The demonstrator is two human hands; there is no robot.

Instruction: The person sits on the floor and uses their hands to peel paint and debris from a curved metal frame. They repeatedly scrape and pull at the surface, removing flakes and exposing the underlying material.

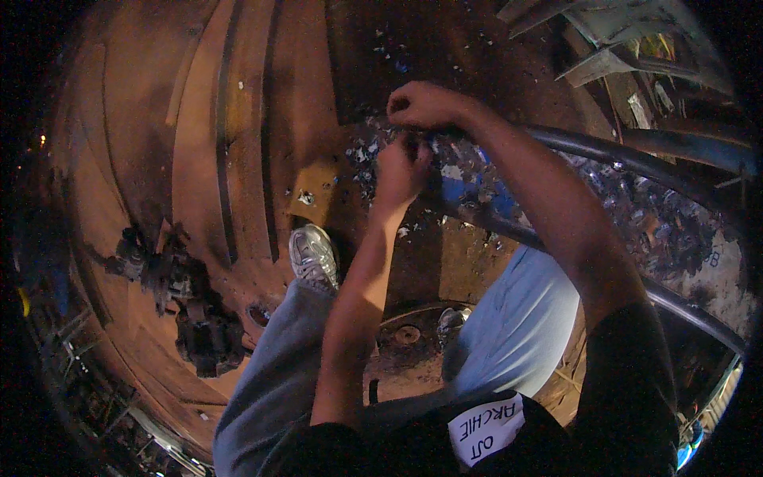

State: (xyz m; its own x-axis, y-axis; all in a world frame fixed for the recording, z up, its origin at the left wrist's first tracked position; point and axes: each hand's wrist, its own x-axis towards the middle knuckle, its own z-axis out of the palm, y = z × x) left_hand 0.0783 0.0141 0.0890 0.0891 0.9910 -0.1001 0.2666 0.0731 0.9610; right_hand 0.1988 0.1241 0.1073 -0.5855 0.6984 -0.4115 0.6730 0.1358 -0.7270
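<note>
My left hand [401, 171] is curled closed at the far end of a long trough of small scrap pieces [636, 199]. Just beyond it, my right hand [429, 105] is also closed, knuckles up, with its wrist bent to the left. The two hands are close together but apart. Whatever either set of fingers holds is hidden or too small to make out. Shiny and dark fragments [364, 155] lie beside my left hand, and a blue piece [457, 191] shows among the scrap to its right.
Dark rails [572, 143] edge the trough, which runs to the right under my right arm. Dark machine parts [199, 318] lie on brown boards at the left. Metal panels [628, 63] stand at the upper right. My shoe [314, 253] is by a yellowish piece [316, 195].
</note>
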